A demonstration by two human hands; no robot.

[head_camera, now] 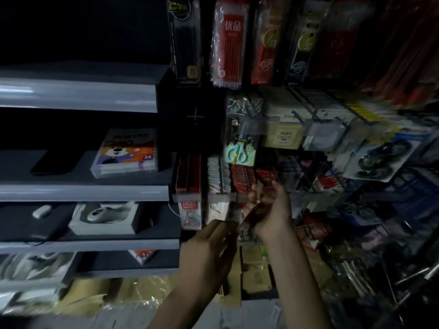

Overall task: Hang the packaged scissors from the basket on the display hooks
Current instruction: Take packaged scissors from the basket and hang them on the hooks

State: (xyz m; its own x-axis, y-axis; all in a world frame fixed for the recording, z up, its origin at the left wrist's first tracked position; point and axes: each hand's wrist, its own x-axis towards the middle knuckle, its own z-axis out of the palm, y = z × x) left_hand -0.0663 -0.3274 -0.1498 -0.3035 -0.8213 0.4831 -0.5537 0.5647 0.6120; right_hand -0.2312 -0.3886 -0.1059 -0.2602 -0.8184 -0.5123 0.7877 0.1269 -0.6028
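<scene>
The scene is taken by a single wide-angle camera worn on the head, pointed forward and somewhat downward at the display hooks (297,116) from close range, within reach of the arms. Grey shelves (83,191) are caught on the left, and the right edge is smeared with blur. The left hand (209,248) and the right hand (273,210), by which a dark red packet (255,213) is gripped, are framed just below centre, the forearms entering from the bottom edge.

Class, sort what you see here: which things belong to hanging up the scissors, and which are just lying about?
Job: left hand, right hand, the blurred pack they handle, hung teal scissors, hook rail.
Lying about: fox box, pencil packs, white box.
</scene>
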